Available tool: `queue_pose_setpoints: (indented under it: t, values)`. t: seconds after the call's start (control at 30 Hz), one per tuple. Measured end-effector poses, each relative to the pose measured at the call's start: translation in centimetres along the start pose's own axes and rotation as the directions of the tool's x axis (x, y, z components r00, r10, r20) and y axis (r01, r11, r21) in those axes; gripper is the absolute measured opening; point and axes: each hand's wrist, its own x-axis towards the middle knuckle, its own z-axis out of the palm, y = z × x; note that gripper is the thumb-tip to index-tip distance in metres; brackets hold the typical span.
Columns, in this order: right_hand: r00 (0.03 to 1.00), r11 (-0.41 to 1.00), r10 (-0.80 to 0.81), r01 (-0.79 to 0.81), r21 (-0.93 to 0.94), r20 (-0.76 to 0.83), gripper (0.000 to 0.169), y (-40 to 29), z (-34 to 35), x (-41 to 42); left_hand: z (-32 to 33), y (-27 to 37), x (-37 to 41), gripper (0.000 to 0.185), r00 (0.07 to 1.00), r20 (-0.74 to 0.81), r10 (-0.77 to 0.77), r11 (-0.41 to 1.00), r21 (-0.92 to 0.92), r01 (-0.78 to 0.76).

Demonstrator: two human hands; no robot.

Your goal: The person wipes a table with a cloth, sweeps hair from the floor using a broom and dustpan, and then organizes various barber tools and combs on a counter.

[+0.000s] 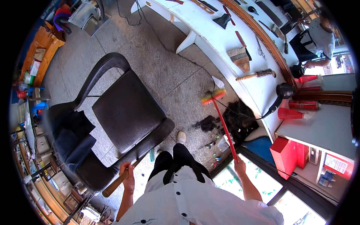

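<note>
My right hand (240,166) grips the red handle (223,123) of a broom. Its head (213,96), with red, yellow and green bristles, is slightly blurred and sits above or on the floor near the counter. Beside the handle lies a large heap of dark cut hair (239,116), and a smaller clump (207,123) is to its left. Bits of litter and a crumpled clear plastic bag (224,143) lie near the heap. In my left hand (128,175) is a thick wooden handle (116,184); its far end is hidden by the chair arm.
A black barber chair (129,111) with a dark cloth (74,146) over it stands at left. The white counter (208,33) carries brushes, scissors (260,47) and a hair dryer (281,97), whose cord (239,114) hangs across the hair. Glazed door panels (253,180) are at lower right.
</note>
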Motion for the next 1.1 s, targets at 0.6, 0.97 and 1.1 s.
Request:
queue_pose_setpoints:
  t: [0.6, 0.97, 1.1]
  values:
    - [0.990, 0.921, 0.036, -0.087, 0.380, 0.139, 0.029, -22.0, 1.1, 33.6, 1.2, 0.8, 0.0, 0.012, 0.985, -0.141, -0.100, 0.995, 0.014, 0.103]
    - [0.833, 0.701, 0.440, -0.553, 0.451, 0.336, 0.035, 1.4, 0.3, 2.5, 0.9, -0.1, 0.0, 0.010, 0.999, -0.045, -0.024, 1.000, 0.001, 0.024]
    - [0.913, 0.922, 0.377, -0.386, 0.035, 0.157, 0.040, 3.7, -2.7, -9.3, 0.2, -0.6, -0.2, 0.013, 0.998, 0.054, 0.039, 0.999, -0.010, -0.039]
